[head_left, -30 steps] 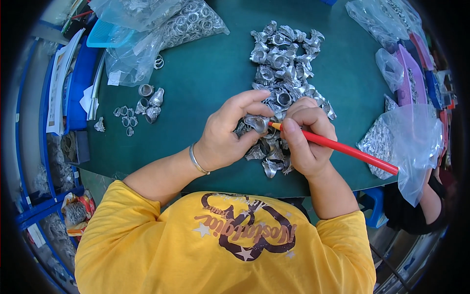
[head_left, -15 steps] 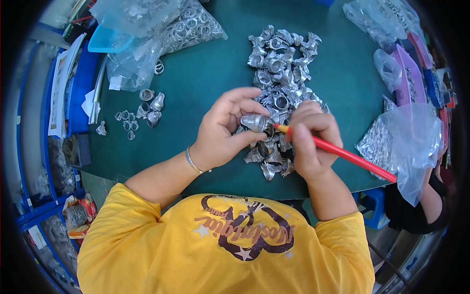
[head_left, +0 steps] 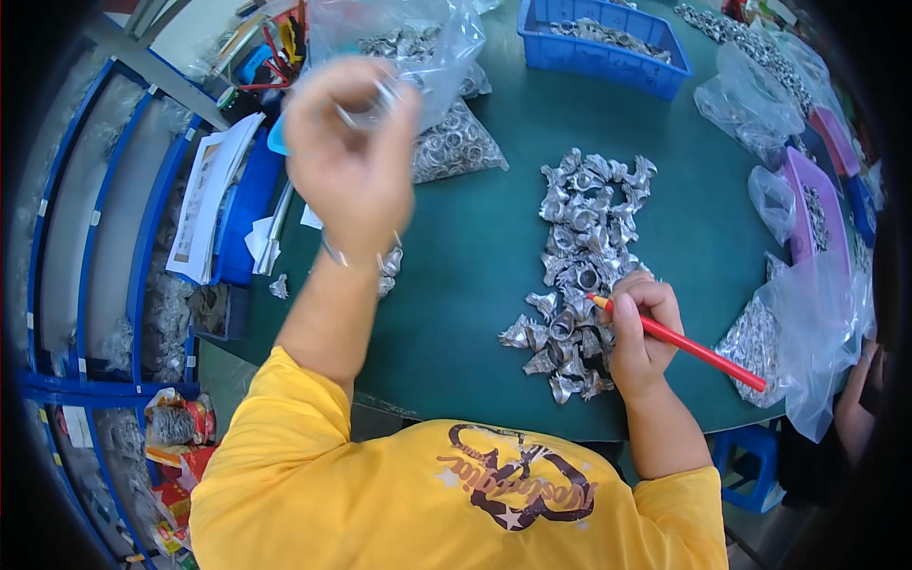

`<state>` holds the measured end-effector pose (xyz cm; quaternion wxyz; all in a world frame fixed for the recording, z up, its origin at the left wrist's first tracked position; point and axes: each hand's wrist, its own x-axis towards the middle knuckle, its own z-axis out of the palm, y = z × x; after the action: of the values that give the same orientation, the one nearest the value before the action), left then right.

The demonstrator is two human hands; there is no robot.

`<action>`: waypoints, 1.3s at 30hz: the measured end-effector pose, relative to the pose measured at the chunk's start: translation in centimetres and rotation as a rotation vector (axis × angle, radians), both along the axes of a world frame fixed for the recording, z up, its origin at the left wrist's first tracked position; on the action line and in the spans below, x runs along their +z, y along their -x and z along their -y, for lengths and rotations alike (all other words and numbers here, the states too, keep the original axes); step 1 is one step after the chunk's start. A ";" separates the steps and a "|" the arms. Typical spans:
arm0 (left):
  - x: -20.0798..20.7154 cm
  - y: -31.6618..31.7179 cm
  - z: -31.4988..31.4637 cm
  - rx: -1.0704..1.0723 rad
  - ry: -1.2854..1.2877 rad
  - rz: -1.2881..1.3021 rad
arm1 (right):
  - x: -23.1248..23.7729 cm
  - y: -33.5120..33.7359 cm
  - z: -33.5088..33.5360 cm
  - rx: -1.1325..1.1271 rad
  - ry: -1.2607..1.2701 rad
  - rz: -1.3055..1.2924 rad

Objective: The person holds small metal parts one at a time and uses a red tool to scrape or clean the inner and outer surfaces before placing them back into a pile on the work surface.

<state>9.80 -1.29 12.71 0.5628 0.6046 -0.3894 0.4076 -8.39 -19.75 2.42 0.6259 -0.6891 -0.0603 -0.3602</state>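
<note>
My right hand [head_left: 643, 328] is closed around a red pencil [head_left: 698, 351], whose yellowish, red-tipped end touches or hovers over a pile of silver metal rings [head_left: 581, 223]. The rings have wide, ornate tops and lie in a long heap down the table's middle. Raised over the back left, my left hand [head_left: 353, 142] is blurred by motion, thumb and fingers curled toward each other. Something thin and shiny shows between them, too smeared to name. Behind that hand is a clear plastic bag [head_left: 461, 142] of rings. A few silver rings [head_left: 388, 271] peek out beside my left wrist.
A blue bin [head_left: 608, 65] of metal pieces stands at the back. Along the right lie a purple basket [head_left: 806, 204] and clear bags [head_left: 750, 342] with silver parts. Papers [head_left: 214, 195] and a blue shelf rack [head_left: 138, 237] are at the left. Another person's arm [head_left: 853, 394] shows far right.
My left hand has moved from the pencil tip up to the back left; the ring it held is not clearly visible. The pencil stays in my right hand. The view has shifted, showing the blue bin.
</note>
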 end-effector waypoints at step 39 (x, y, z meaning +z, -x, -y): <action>-11.6 9.4 0.7 -0.880 -0.014 -1.397 | -0.8 -0.8 -0.3 0.018 0.013 -0.050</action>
<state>0.39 -1.95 1.07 0.7797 0.5145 -0.1536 -0.3222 -7.59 -19.41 1.59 0.6258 -0.7016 -0.0533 -0.3366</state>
